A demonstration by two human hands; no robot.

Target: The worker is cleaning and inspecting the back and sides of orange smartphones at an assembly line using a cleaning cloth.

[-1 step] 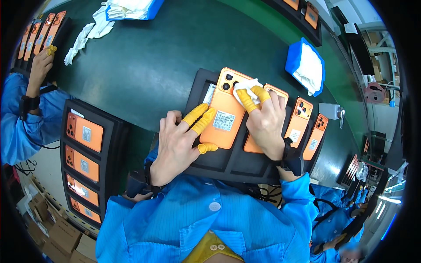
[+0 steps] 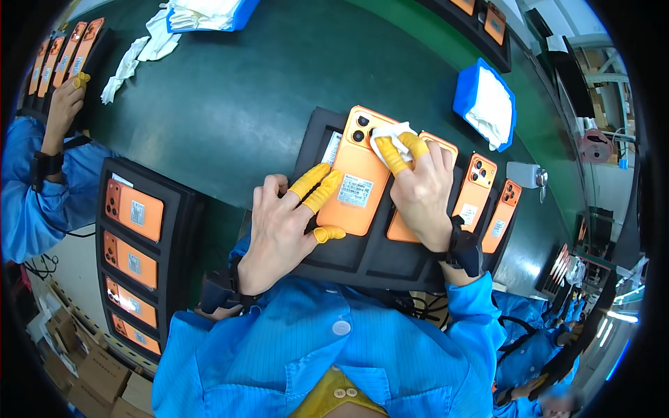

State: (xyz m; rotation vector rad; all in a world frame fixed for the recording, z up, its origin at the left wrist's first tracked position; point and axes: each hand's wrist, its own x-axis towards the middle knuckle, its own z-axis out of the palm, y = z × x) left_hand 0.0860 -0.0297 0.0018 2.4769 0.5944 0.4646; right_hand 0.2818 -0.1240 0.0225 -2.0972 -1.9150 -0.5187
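Observation:
An orange smartphone (image 2: 361,166) lies back up and aslant, over the left part of a black foam tray (image 2: 333,256). My left hand (image 2: 279,230), with yellow finger cots, is closed on it: two fingers rest at its left edge, the thumb at its lower left corner. A folded white cloth (image 2: 394,129) is pinched in my right hand (image 2: 423,198), pressed on the phone's upper right edge beside the camera lenses. A second orange phone (image 2: 402,228) sits partly hidden beneath my right hand. Two more phones, a third (image 2: 476,191) and another (image 2: 502,217), fill slots farther right.
Left of me stands a black tray (image 2: 173,261) holding several orange phones. Blue bins of white cloths, one on the right (image 2: 458,104) and one at the far left (image 2: 245,14), stand on the green table (image 2: 272,90). A co-worker's hand (image 2: 64,104) is at the far left.

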